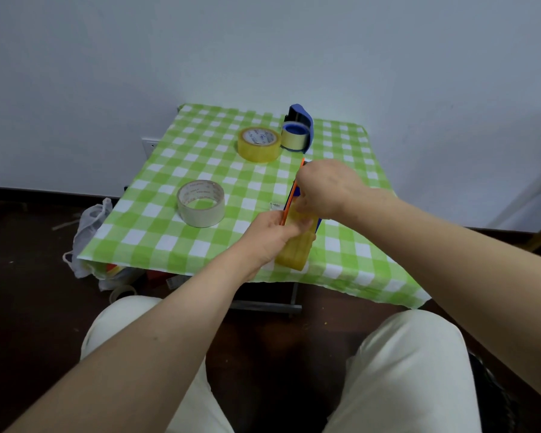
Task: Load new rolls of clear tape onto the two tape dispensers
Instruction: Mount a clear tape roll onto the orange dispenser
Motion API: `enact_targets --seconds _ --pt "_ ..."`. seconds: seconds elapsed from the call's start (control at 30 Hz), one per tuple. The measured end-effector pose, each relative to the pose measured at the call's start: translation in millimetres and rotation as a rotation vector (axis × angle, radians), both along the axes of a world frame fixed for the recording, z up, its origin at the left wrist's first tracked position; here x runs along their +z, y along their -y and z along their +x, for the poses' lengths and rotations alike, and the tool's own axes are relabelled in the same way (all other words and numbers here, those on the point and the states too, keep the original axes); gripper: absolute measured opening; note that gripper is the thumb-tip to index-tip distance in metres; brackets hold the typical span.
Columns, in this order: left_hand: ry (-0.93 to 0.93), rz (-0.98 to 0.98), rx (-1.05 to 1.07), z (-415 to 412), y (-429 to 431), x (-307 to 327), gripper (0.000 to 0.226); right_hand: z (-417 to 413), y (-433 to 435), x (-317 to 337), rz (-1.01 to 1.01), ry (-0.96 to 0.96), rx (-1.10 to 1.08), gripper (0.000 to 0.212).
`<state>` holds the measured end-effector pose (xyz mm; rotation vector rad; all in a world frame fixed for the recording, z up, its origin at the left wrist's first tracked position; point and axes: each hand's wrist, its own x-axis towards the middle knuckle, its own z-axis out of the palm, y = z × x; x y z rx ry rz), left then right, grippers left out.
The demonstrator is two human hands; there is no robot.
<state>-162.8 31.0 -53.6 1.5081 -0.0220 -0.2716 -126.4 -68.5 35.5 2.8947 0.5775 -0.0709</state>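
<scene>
An orange and blue tape dispenser [292,192] stands on edge near the table's front right, with a yellowish tape roll [295,250] on it. My left hand [270,235] grips the roll and the dispenser's near end. My right hand [325,189] curls over the dispenser from above, fingers hidden behind it. A second, blue dispenser [300,120] with a roll [294,137] on it stands at the back. A full yellowish roll [259,144] lies beside it. A nearly used whitish roll [201,203] lies at the left.
The small table [169,239] wears a green and white checked cloth and stands against a white wall. A white plastic bag [88,232] and clutter lie on the dark floor at the left. My knees in white trousers sit below the front edge.
</scene>
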Motion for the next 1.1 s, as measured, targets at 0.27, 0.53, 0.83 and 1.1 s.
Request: enact_targets --seconds 0.27,0.53,0.83,1.1 --pt "-0.019 -0.034 -0.012 0 -2 1 0.015 6 13 -9 0.154 -0.033 -0.032 0.031" --pt "-0.012 -0.048 -0.011 1 -4 -2 0.013 6 21 0 0.374 -0.207 -0.039 0.026" --pt "-0.016 -0.035 0.002 0 -1 0 0.016 10 21 -17 0.071 0.017 0.096 0.014" --pt "-0.031 -0.039 0.003 1 -3 -1 0.018 9 33 -9 0.519 -0.048 -0.095 0.02"
